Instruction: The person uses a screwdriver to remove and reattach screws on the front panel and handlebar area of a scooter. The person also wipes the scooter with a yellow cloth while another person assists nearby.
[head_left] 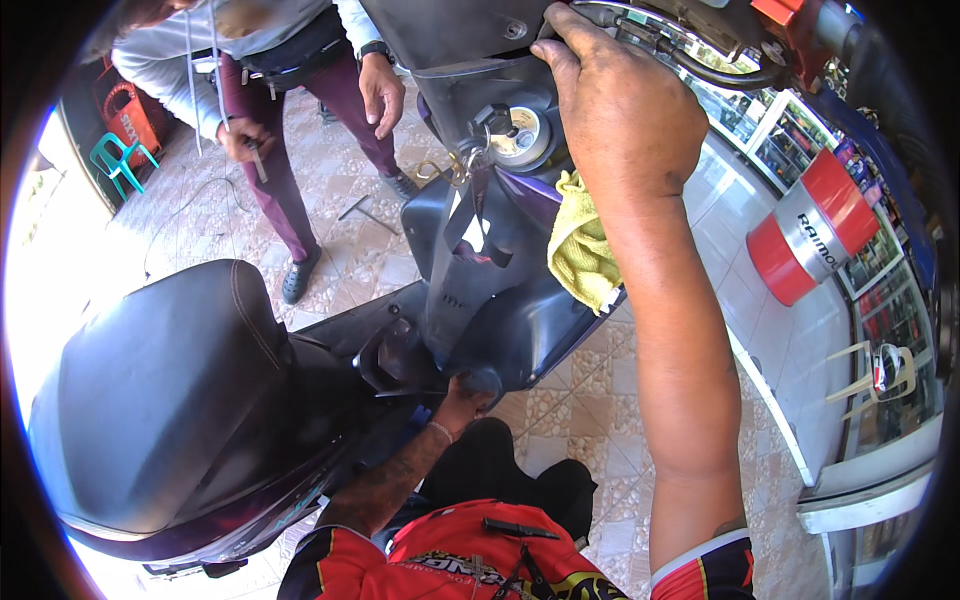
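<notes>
A dark scooter stands before me, its black seat [170, 400] at the left. My right hand [630, 110] reaches up to the handlebar area, thumb and fingers closed on the edge of a dark handlebar cover [450, 35]. Low down, my left hand [462, 405] has its fingers bent around the bottom edge of the scooter's inner front panel [470, 290]; the fingertips are partly hidden. Keys [490, 122] hang by a round tape roll [520, 137] below the cover. A yellow cloth [582, 245] drapes over the panel's right side, beside my right forearm.
Across the scooter stands another person, one hand [245, 140] holding a small tool, the other [382, 95] hanging loose. A T-handled wrench [367, 215] lies on the tiled floor. A red-and-white drum [812, 228], glass display cases [905, 310] and a plastic chair [880, 375] are at right.
</notes>
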